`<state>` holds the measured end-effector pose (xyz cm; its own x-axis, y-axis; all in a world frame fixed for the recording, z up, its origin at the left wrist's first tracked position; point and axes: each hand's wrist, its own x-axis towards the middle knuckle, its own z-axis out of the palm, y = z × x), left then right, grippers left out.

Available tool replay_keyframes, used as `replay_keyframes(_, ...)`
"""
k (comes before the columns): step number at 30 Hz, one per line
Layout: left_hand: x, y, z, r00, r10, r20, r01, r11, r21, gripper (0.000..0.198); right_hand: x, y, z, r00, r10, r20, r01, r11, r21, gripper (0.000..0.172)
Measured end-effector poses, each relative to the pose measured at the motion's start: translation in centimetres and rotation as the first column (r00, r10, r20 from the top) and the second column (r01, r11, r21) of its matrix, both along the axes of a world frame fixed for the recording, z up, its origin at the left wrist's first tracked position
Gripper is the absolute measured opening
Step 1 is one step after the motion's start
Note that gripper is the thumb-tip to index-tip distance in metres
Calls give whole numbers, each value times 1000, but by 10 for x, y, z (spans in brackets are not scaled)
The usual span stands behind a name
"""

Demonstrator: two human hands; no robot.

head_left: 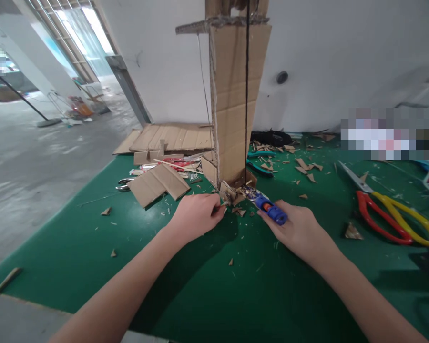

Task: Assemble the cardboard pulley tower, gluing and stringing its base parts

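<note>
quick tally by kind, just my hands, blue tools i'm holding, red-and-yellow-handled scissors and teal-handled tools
Hands: 2, left hand and right hand
Held blue tool: 1
Red-and-yellow-handled scissors: 1
Teal-handled tool: 1
Total: 5

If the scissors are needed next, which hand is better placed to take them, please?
Probably the right hand: it lies nearer the scissors, though it holds a blue tool. The left hand is farther, by the cardboard column.
</note>
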<state>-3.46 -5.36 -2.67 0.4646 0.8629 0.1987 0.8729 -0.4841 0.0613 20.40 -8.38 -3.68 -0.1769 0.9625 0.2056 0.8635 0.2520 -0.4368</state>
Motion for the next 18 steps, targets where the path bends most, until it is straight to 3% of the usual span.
replay_keyframes(5,1,-1,-1,1000,17,-5,-17,1000,25,26,-3,0,4,995,-59,-80,58,998,-20,34)
replay_keyframes(14,9,-7,-2,999,30,-32,-29,999,40,25,-2,2,2,979,-127,-162,115,990,-80,34)
replay_keyframes(18,13,-10,-4,999,27,-31,-25,998,64,25,-3,4,3,985,-124,-121,116,991,-72,32)
